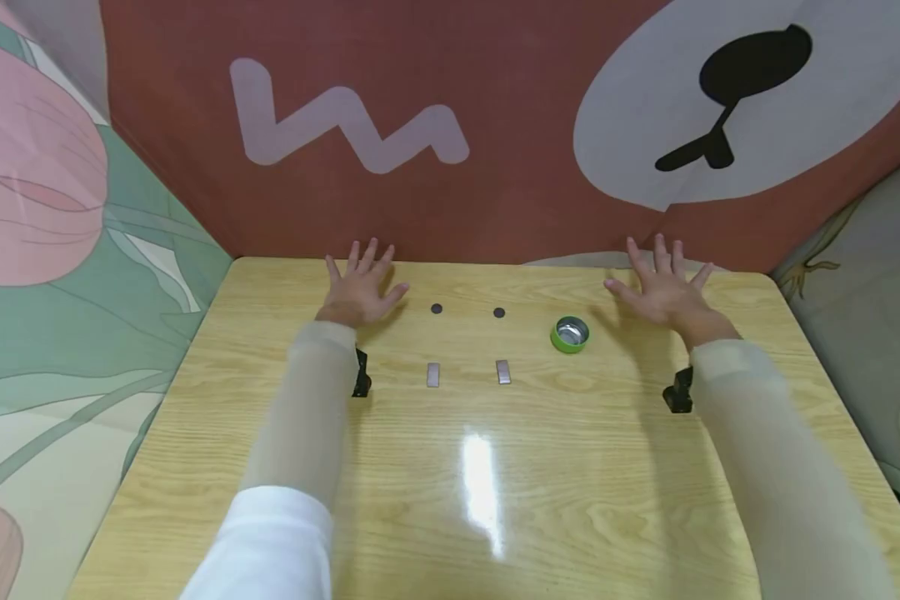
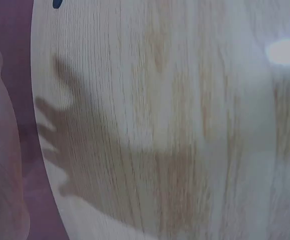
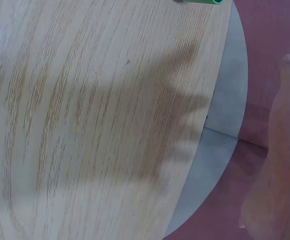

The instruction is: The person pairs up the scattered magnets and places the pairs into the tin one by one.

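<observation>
Both hands are held out over the far part of the table, fingers spread and holding nothing. The left hand is nearest to a small dark disc. A second dark disc lies to the right of the first. Closer to the person lie two small grey rectangular pieces, one on the left and one on the right. A round green tin with a shiny metal inside stands to the left of the right hand. In the right wrist view only the edge of the green tin shows.
The wooden table ends at a brown printed cloth behind the hands. Black wrist-camera mounts sit at the left wrist and right wrist. A flowered cloth hangs at the left, a grey one at the right.
</observation>
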Action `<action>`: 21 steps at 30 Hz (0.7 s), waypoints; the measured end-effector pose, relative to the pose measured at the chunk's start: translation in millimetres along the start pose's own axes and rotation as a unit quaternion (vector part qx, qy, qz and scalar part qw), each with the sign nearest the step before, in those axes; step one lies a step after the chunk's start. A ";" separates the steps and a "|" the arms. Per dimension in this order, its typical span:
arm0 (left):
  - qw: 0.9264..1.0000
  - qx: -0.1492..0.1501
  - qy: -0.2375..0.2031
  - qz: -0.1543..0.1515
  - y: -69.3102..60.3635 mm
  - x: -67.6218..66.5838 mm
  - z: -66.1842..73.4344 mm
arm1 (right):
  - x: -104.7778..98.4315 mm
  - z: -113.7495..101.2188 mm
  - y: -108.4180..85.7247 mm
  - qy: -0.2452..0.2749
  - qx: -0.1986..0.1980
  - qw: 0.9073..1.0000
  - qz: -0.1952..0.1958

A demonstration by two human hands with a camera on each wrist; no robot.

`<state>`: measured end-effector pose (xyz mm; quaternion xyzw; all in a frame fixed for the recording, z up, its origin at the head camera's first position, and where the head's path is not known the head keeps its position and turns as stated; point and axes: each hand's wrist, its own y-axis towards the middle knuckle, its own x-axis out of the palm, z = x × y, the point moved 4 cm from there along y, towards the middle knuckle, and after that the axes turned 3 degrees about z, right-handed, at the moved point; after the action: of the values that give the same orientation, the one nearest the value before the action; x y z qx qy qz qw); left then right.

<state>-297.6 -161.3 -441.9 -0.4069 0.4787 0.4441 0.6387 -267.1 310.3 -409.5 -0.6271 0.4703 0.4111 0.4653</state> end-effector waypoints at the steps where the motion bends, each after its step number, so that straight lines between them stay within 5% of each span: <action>1: 1.000 0.002 0.003 -0.003 -0.4 -1.3 -0.3 | -0.6 -0.3 -0.9 -0.001 -0.004 1.000 0.000; 21: 0.998 0.064 0.026 0.001 -4.3 -23.5 -2.4 | -9.4 -20.6 -17.4 -0.010 -0.078 0.997 0.007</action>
<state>-297.6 -168.9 -419.1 -0.3755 0.5230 0.4028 0.6505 -250.6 294.5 -392.4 -0.6541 0.4365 0.4560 0.4167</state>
